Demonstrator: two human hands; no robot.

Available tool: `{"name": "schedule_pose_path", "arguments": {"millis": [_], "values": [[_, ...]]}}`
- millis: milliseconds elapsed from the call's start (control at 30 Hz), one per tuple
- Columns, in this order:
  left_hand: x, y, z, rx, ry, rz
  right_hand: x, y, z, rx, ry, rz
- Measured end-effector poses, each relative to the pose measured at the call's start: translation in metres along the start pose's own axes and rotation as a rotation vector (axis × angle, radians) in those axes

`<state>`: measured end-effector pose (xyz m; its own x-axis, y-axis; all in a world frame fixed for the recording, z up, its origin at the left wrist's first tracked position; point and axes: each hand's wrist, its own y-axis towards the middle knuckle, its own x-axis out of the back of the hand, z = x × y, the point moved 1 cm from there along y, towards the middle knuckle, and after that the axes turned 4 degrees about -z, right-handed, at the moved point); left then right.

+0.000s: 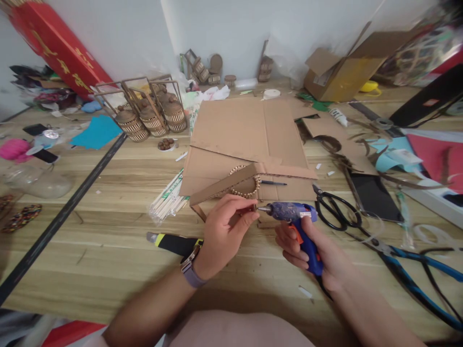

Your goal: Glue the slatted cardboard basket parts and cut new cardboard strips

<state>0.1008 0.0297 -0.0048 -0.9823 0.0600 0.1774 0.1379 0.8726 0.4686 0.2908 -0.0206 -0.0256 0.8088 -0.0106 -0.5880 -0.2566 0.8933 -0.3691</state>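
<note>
My left hand point(227, 226) pinches the near end of a bent brown cardboard strip frame point(224, 183), its fingertips pressed together at the edge. In my right hand point(311, 250) is a blue glue gun point(292, 212), held by its handle, with fingers near the orange trigger. The gun's metal nozzle points left, at or very close to my left fingertips; whether they touch is unclear. Behind the strip lies a loop of light beads point(257, 185), partly hidden by it. Large cardboard sheets point(246, 127) lie beyond, with a black pen point(274, 183) on them.
A utility knife point(175, 243) lies beside my left wrist. Black scissors point(334, 212) and blue-handled cutters point(405, 270) are on the right. Wrapped sticks point(168, 197), a dish of brown beads point(166, 144) and small lidded baskets in frames point(155, 120) stand left; an open box point(343, 72) is behind.
</note>
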Motion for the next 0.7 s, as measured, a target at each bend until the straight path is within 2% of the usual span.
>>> {"name": "schedule_pose_path", "arguments": {"millis": [700], "values": [[0.0005, 0.0008, 0.0002, 0.022, -0.003, -0.006, 0.0004, 0.0019, -0.0049, 0.014, 0.012, 0.014]]}}
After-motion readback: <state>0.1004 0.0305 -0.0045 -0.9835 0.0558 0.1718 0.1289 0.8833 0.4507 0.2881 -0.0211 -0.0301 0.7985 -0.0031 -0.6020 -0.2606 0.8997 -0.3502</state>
